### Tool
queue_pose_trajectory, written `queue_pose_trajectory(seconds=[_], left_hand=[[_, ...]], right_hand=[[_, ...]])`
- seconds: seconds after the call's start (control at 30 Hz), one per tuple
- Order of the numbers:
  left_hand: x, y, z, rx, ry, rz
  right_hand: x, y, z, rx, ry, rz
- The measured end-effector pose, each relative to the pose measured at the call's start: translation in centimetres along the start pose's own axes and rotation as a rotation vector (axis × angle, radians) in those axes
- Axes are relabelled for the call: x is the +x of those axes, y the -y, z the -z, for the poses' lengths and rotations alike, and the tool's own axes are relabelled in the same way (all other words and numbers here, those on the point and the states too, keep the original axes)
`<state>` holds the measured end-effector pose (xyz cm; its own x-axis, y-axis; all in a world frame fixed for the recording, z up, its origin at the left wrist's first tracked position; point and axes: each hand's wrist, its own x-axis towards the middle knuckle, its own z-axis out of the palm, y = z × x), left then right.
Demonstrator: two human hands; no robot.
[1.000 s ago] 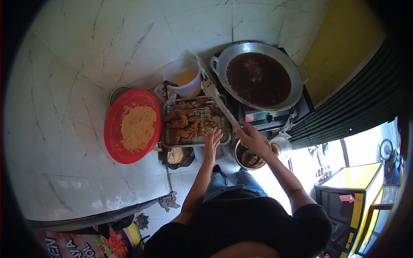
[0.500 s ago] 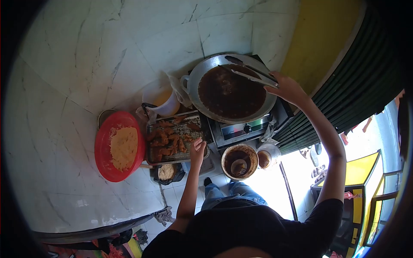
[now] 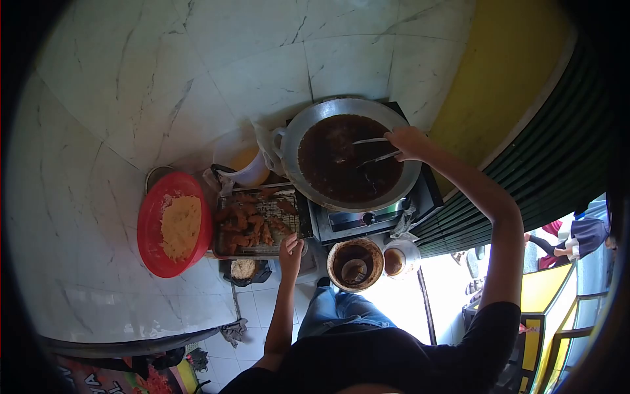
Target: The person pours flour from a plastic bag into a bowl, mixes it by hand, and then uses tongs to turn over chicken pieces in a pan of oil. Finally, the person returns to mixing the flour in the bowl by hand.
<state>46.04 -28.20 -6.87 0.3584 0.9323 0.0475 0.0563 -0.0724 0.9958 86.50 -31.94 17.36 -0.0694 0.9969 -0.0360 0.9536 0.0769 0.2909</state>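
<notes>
My right hand [image 3: 409,144] is closed on a pair of metal tongs [image 3: 371,141]. The tongs' two arms are spread and reach over the dark oil [image 3: 335,172] in a large wok [image 3: 308,123]; their tips are hard to tell from the oil. At the near right corner of a wire-rack tray [image 3: 304,217] is my left hand [image 3: 291,247], its fingers curled together. Whether anything small is between those fingers is hidden. Several browned fried pieces [image 3: 246,226], perhaps chicken, lie on the tray.
The wok sits on a gas stove [image 3: 341,223]. Left of the tray stand a red basin [image 3: 147,226] of pale flour and a white bucket [image 3: 252,172]. A stained bucket [image 3: 377,262] and a plastic container [image 3: 408,253] are below the stove. People [image 3: 584,236] are outside at right.
My right hand has brought the tongs lower over the oil, and their direction has turned. My left hand has shifted slightly down and left. The whole view has moved a little.
</notes>
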Motion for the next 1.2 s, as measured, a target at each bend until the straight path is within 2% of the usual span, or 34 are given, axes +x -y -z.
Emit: queue_pose_trajectory(seconds=[0.37, 0.6, 0.87, 1.07, 1.2], left_hand=[[0.8, -1.1, 0.6, 0.010, 0.039, 0.056], [1.4, 0.4, 1.6, -0.011, 0.069, 0.050], [2.1, -1.1, 1.5, -0.008, 0.103, 0.109], [2.7, -2.4, 0.3, 0.026, 0.153, 0.131], [3.2, -0.5, 0.1, -0.012, 0.159, 0.113]], right_hand=[[1.6, 0.3, -2.3, 0.026, 0.019, 0.013], [-0.9, 1.0, -0.8, 0.021, 0.015, -0.059], [-1.3, 0.5, 0.3, 0.070, -0.017, -0.180], [0.8, 0.4, 0.4, 0.169, 0.138, -0.274], [1.5, 0.5, 0.5, 0.227, 0.150, -0.275]])
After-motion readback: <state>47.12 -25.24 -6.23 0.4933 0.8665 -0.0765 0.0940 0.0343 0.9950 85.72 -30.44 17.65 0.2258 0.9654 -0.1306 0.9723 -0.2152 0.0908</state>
